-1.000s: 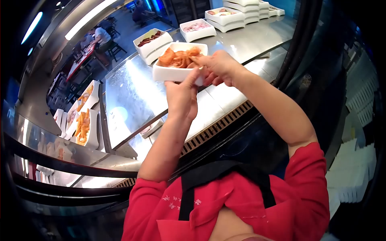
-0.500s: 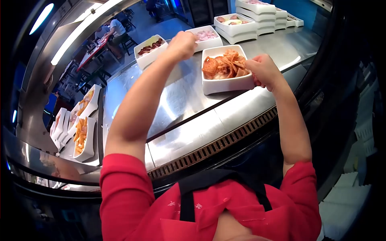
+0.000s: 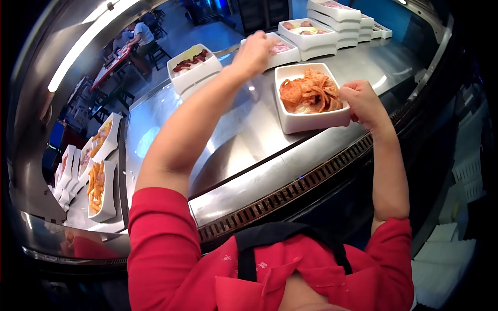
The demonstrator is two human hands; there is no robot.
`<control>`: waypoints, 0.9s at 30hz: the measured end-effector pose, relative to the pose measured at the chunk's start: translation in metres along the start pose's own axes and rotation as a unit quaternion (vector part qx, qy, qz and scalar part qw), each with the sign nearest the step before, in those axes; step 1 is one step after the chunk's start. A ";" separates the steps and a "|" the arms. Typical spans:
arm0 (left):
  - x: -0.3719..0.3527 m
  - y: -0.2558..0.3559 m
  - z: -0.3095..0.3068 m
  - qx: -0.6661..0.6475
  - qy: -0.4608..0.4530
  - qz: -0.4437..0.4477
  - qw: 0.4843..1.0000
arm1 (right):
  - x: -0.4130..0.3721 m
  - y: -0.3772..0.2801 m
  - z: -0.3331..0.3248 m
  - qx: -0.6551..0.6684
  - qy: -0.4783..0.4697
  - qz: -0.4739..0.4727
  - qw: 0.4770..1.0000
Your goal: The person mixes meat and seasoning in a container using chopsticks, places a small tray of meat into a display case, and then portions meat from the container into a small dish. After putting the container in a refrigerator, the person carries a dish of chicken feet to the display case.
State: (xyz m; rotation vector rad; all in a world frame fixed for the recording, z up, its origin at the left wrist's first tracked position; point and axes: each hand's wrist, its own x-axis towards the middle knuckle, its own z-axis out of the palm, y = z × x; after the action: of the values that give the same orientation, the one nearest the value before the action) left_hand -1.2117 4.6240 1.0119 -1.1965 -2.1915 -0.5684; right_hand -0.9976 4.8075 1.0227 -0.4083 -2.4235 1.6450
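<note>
Released by the left hand (image 3: 255,53) since a second ago, the white dish (image 3: 316,123) has been carried rightward, now at the near side of the steel desk (image 3: 231,150). Its right rim is gripped by the closed fingers (image 3: 348,94) of the right hand (image 3: 365,104); the left fingers, blurred beside the pink meat dish (image 3: 294,56), cannot be read. Stiff, fairly heavy, likely slick if greasy: best taken by opposite walls, level, with the light, loose orange slices (image 3: 306,92) left unpressed.
</note>
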 end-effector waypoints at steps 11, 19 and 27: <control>0.005 -0.103 -0.082 -0.042 -0.412 -0.246 0.876 | 0.015 -0.023 0.034 -0.072 -0.026 -0.081 0.994; -0.032 -0.102 -0.099 -0.031 -0.370 -0.180 0.911 | 0.099 -0.077 0.075 -0.208 0.003 -0.174 0.963; -0.051 -0.119 -0.127 -0.077 -0.293 -0.076 0.950 | 0.185 -0.080 0.152 -0.339 -0.091 -0.354 0.867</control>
State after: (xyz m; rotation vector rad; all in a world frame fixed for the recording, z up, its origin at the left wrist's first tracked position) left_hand -1.2563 4.4557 1.0618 -1.4234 -2.7998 -0.4941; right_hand -1.2287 4.7065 1.0408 0.5400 -2.7286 0.5258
